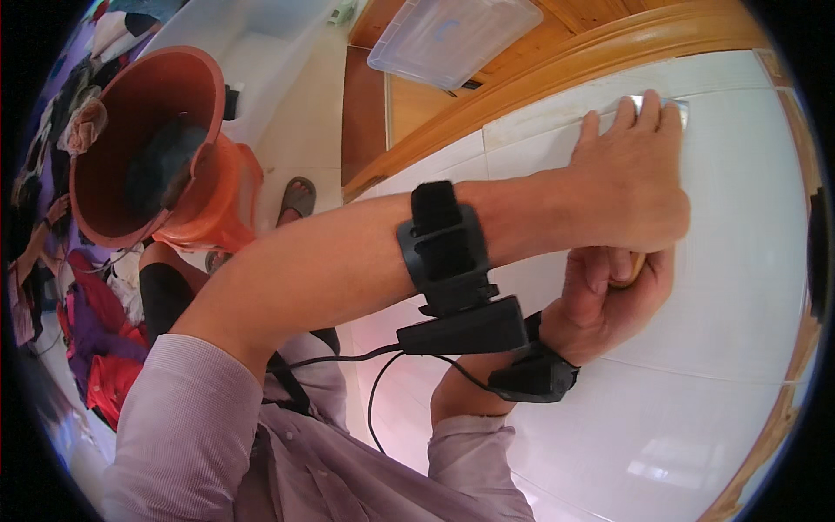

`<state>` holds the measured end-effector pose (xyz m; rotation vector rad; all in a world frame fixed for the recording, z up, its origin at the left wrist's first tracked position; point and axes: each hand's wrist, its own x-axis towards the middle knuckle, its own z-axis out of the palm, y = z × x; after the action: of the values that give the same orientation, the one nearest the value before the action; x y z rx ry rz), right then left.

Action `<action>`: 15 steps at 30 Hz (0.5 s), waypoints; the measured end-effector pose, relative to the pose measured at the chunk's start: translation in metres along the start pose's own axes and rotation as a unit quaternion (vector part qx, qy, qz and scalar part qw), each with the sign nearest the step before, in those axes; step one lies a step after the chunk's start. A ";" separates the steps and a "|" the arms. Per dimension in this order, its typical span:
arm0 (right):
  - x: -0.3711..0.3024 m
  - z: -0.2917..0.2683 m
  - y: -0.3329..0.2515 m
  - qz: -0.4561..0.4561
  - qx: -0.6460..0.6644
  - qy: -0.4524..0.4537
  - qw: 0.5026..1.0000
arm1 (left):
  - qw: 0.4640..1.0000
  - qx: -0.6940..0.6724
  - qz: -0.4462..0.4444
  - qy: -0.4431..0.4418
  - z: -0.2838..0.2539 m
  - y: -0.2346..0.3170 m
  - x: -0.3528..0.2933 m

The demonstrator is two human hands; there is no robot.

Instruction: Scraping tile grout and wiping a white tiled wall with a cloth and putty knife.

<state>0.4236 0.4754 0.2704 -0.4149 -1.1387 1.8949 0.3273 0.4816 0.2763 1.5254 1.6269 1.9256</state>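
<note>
My left hand (628,178) reaches across from the left with its fingers stretched out flat against the white tiled surface (722,261). Its fingertips lie over a shiny flat metal blade (682,111), which shows just beside them. Below the left wrist, my right hand (613,300) is closed round a yellowish handle (628,271), of which only a short piece is visible. My left hand hides the stretch between handle and blade, so I cannot tell for certain that they are one tool. Black straps with small boxes and a cable sit on both forearms.
Curved wooden trim (557,74) borders the tiles at the far side. A clear plastic lid or box (452,39) lies beyond it. To the left, a reddish bucket (196,78) with dark contents rests on an orange bucket (228,196). Clothes (109,378) are heaped nearby, by a slipper (298,197).
</note>
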 end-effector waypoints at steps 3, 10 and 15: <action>-0.008 0.003 0.026 -0.018 -0.069 0.087 0.994 | 0.999 -0.022 -0.039 0.016 0.004 -0.026 -0.018; -0.011 -0.016 0.064 0.091 0.004 0.109 0.990 | 0.992 -0.060 -0.108 -0.017 0.001 -0.077 -0.054; -0.010 -0.004 0.064 0.076 -0.093 0.149 0.981 | 0.992 -0.062 -0.112 -0.022 -0.003 -0.078 -0.049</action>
<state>0.3999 0.4563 0.2136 -0.8823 -1.1076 1.7851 0.3125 0.4749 0.1856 1.2709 1.5544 1.8233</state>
